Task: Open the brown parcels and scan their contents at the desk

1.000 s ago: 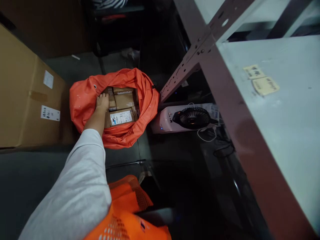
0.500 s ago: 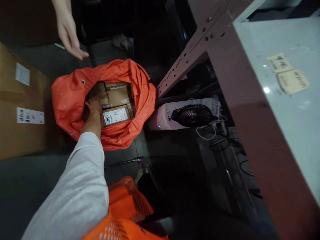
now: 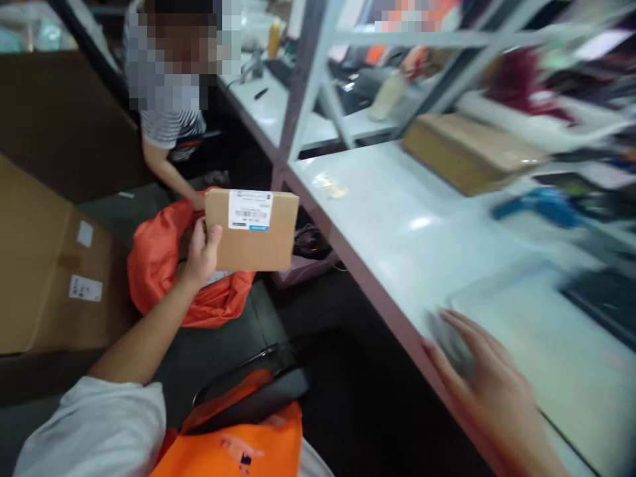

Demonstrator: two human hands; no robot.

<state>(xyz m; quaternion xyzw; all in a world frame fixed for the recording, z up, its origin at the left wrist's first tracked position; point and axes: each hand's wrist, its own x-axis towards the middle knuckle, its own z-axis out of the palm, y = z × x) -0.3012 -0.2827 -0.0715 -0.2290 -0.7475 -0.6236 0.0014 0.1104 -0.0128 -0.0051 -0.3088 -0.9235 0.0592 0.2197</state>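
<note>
My left hand (image 3: pixel 201 255) is closed on the left edge of a flat brown cardboard box (image 3: pixel 253 248), its thumb on the near face. The box is held up in the air, and a white label (image 3: pixel 250 210) with a barcode faces me. Behind and below it lies the orange bag (image 3: pixel 159 258), its mouth partly hidden. Over the front edge of the white table (image 3: pixel 368 199), my right hand (image 3: pixel 479 377) has thumb and fingers stretched apart. A blurred grey thing (image 3: pixel 450 341) shows between them; I cannot tell what it is or whether I touch it.
Beyond the bag, a person in a striped top (image 3: pixel 171 126) reaches an arm toward it. A large carton (image 3: pixel 34 265) stands at left. On the table are a cardboard box (image 3: pixel 472 149), a blue thing (image 3: pixel 539 207) and a dark device (image 3: pixel 603 305). A metal post (image 3: pixel 303 86) rises behind.
My left hand has come up from inside the orange bag with a cardboard box. My view has tilted up, bringing in the tabletop, my right hand and more of the other person.
</note>
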